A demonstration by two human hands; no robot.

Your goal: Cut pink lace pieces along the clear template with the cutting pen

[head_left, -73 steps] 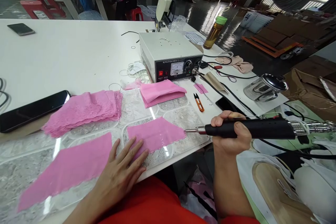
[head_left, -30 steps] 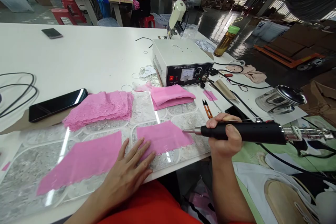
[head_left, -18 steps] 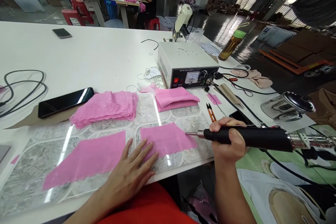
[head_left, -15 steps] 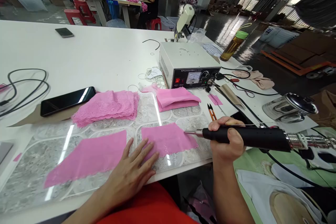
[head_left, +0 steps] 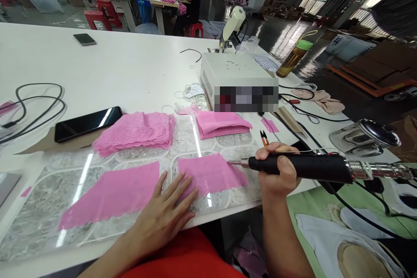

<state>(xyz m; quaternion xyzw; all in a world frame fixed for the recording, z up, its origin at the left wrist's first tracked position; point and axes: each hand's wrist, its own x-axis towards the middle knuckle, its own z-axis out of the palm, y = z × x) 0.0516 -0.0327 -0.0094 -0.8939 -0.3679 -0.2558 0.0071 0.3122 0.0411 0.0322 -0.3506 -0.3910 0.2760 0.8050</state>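
While the white table stretches away wide, its near edge is covered by a clear patterned mat. A white control box is seen toward the table's far right, behind the mat. On the mat's near left, a long pink lace piece is laid flat. Just right of it, a smaller pink lace piece is spread near the table's near edge. A black-handled tool is gripped by the right hand at that near edge, fingers wrapped tight round the handle. Its metal tip is held at the smaller piece's right edge; contact cannot be told. The smaller piece's near left corner is pressed down by the left hand, fingers spread wide and flat. Orange snips are spotted just beyond the tip.
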